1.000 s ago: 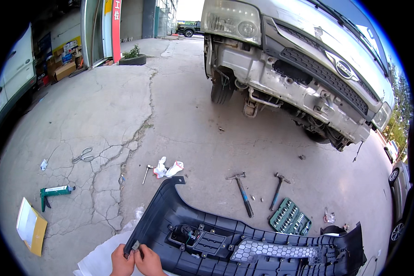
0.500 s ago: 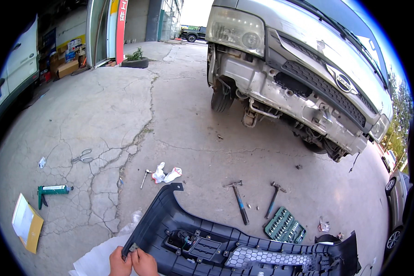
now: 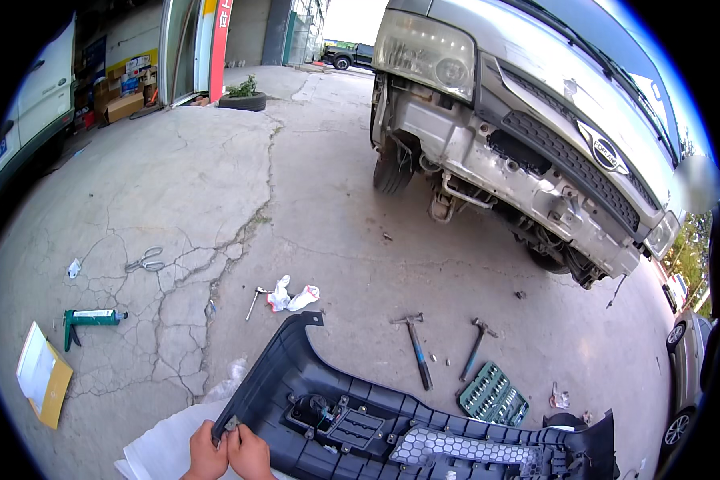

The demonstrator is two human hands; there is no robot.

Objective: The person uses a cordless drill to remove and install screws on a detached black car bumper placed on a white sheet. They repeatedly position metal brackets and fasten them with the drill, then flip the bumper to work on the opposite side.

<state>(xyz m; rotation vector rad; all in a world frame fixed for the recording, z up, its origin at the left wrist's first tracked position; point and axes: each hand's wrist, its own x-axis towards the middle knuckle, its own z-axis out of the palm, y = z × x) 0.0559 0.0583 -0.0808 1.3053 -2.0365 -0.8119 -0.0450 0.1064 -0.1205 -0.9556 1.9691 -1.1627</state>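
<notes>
A black plastic vehicle bumper (image 3: 336,380) lies inner side up along the lower part of the view, with brackets, a honeycomb insert (image 3: 456,448) and a wired fitting (image 3: 318,410). My left hand (image 3: 210,454) is closed round its left edge, thumb beside a small metal clip (image 3: 231,424). Right against it, my right hand (image 3: 246,452) pinches the same edge at the clip; the fingertips are partly hidden. White sheeting (image 3: 156,444) lies under that end. Beyond the bumper are white gloves (image 3: 300,298), a ratchet (image 3: 254,302), two hammers (image 3: 418,352) and a green socket set (image 3: 492,396).
A silver truck (image 3: 528,152) with exposed front structure stands ahead. At left are a caulking gun (image 3: 92,318), cardboard piece (image 3: 52,400), shears (image 3: 146,260) and a white van (image 3: 36,104). A planter tyre (image 3: 242,102) is behind; a parked car (image 3: 688,384) is at right.
The view has shifted slightly, with the truck appearing farther right and the hands a little farther left in the picture. Both hands stay on the bumper's edge.
</notes>
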